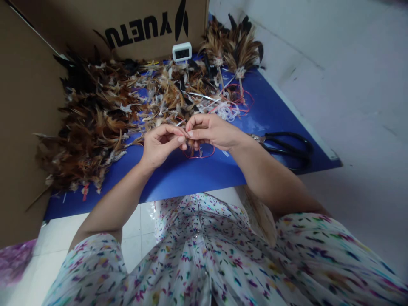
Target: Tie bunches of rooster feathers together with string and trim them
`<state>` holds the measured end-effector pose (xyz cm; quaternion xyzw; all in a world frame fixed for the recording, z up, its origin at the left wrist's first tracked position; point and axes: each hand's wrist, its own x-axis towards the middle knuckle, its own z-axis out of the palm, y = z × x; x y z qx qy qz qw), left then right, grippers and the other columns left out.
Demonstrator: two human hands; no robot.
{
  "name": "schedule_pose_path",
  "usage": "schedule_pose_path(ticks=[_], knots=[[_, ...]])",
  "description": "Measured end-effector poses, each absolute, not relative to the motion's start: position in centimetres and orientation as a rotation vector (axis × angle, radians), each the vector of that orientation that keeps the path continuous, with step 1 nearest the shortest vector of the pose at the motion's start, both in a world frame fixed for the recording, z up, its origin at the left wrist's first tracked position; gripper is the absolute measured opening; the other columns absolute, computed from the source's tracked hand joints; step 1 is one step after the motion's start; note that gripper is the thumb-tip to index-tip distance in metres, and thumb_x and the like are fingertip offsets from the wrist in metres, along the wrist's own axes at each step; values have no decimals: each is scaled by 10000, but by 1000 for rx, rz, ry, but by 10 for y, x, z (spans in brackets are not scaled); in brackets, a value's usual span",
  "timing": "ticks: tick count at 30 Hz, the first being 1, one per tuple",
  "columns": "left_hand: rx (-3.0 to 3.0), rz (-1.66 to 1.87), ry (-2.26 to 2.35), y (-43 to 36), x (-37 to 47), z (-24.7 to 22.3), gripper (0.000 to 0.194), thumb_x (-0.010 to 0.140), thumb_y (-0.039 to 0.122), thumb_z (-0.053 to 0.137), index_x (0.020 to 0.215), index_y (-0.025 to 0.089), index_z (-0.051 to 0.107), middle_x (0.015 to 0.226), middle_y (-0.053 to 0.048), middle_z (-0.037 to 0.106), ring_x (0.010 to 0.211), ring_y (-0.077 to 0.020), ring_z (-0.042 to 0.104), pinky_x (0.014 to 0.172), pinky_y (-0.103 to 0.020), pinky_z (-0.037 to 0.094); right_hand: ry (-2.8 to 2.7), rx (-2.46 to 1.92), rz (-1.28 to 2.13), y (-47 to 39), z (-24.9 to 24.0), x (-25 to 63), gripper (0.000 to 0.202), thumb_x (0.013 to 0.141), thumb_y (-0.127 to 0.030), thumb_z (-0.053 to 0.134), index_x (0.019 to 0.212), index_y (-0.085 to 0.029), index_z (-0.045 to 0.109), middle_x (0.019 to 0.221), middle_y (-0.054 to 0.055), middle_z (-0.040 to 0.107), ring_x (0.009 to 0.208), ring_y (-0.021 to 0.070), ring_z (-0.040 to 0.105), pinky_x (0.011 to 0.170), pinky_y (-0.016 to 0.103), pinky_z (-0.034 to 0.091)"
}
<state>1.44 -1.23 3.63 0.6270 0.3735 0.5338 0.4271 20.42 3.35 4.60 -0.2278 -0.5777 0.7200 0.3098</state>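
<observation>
My left hand and my right hand meet at the fingertips above the front part of the blue table. Both are closed in a pinch, with thumbs against forefingers. Thin red string loops below the fingers, and its ends run up behind them. A small brown feather tuft shows just under the fingertips, mostly hidden by the hands. Behind the hands lies a spread of loose brown and black feathers. Black-handled scissors rest by my right forearm, their blades partly hidden.
A large feather heap covers the left of the blue table. Feather bundles on sticks, tangled white ribbon and more red string lie at the back right. A small white clock stands before a cardboard box.
</observation>
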Motion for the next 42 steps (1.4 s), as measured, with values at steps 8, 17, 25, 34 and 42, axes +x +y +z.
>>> schedule_pose_path(ticks=[8, 17, 25, 34, 42], knots=[[1291, 1239, 937, -9, 13, 37, 380, 657, 451, 895, 782, 184, 654, 768, -10, 737, 596, -123, 700, 616, -276, 636, -1682, -591, 1634, 34, 43, 204, 262, 841, -357, 778, 867, -180, 585, 687, -37, 641, 567, 79, 606, 552, 209, 504], [1095, 1059, 923, -5, 8, 39, 365, 610, 354, 926, 774, 167, 659, 766, -7, 740, 604, -129, 726, 608, -250, 649, -1854, -542, 1481, 38, 44, 207, 264, 845, -394, 758, 872, -188, 595, 693, -36, 629, 589, 92, 594, 577, 229, 481], [1091, 1037, 920, -3, 7, 38, 360, 636, 335, 922, 790, 153, 652, 763, -5, 725, 591, -112, 712, 621, -242, 648, -2019, -566, 1195, 39, 44, 208, 131, 899, -289, 681, 855, -184, 618, 727, -27, 601, 644, 95, 529, 618, 236, 425], [998, 1041, 933, -8, 11, 46, 392, 578, 304, 947, 761, 127, 648, 706, 10, 711, 542, -93, 685, 581, -210, 626, -2048, -525, 794, 43, 38, 208, 105, 864, -286, 690, 849, -183, 670, 884, 22, 642, 811, 136, 570, 737, 280, 463], [986, 1021, 938, -8, 11, 45, 396, 584, 296, 940, 777, 127, 639, 712, 13, 708, 539, -91, 676, 572, -215, 623, -2090, -506, 676, 41, 39, 209, 111, 880, -298, 670, 870, -188, 680, 956, 29, 639, 864, 146, 575, 770, 307, 480]])
